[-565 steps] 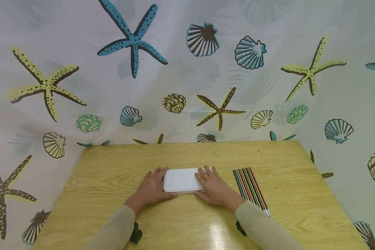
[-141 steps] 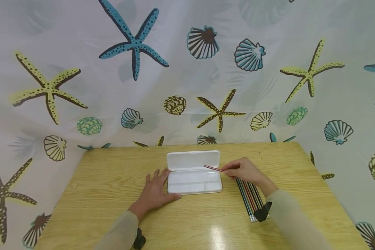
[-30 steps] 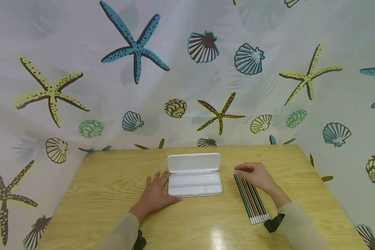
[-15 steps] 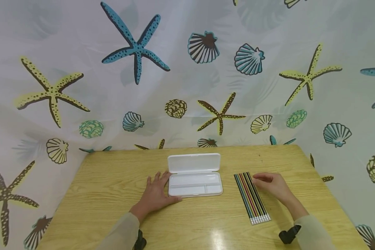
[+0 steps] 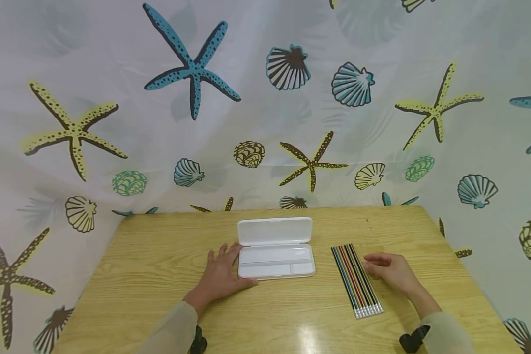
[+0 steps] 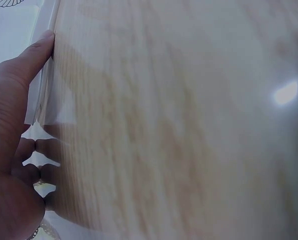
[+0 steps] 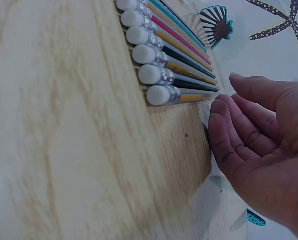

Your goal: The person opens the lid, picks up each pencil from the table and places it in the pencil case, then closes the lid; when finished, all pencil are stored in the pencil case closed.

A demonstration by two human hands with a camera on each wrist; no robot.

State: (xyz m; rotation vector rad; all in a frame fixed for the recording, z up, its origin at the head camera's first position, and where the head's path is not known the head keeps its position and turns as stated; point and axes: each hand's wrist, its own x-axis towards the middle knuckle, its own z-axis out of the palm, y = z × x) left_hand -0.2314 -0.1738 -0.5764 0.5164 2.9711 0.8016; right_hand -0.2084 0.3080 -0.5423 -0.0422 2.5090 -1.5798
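A white pencil case [image 5: 276, 231] stands with its lid raised; its divided tray shows no pencils. My left hand [image 5: 219, 278] rests at the case's left end, fingers spread behind and thumb along the front edge. In the left wrist view, the thumb [image 6: 26, 57] lies against the case's side. To the right of the case is a slanting row of several pencils [image 5: 357, 281], white erasers toward me. Just beside the row's right side, my right hand [image 5: 394, 271] has loosely bent fingers and holds nothing. In the right wrist view, its fingertips are near the outermost pencil [image 7: 189, 96].
The wooden table [image 5: 172, 236] bears the case and pencils. Behind it hangs a white cloth [image 5: 248, 113] printed with starfish and shells, which also covers both sides. A dark wrist camera [image 5: 413, 339] sits by the right sleeve.
The case was shut under both hands; its lid is now up. My right hand held a red pencil, then moved along the pencil tips to the row's right side. The left hand stays put lately.
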